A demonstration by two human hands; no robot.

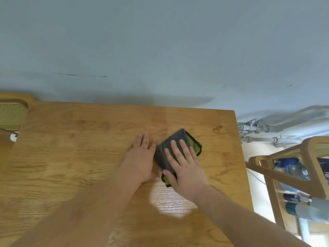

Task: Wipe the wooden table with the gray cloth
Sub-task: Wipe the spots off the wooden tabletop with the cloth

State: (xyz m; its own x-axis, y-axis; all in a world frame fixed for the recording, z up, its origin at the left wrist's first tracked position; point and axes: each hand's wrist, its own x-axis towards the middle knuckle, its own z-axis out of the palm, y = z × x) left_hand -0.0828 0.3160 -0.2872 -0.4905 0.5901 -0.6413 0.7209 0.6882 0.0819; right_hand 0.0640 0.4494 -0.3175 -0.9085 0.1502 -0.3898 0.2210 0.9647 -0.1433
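A folded gray cloth (164, 154) with a green inner side and dark edging lies on the wooden table (71, 148), right of the middle. My right hand (185, 164) lies flat on top of the cloth, fingers spread and thumb hooked over its near edge. My left hand (142, 157) rests flat on the bare wood just left of the cloth, fingers together and pointing away from me. Part of the cloth is hidden under my right hand.
The table's far edge meets a pale grey wall (160, 50). A wooden chair with a woven back (12, 113) stands at the left. Beyond the right table edge are white pipes (263, 129) and a wooden shelf (292, 175) holding bottles. A bright light patch (174, 202) lies on the wood.
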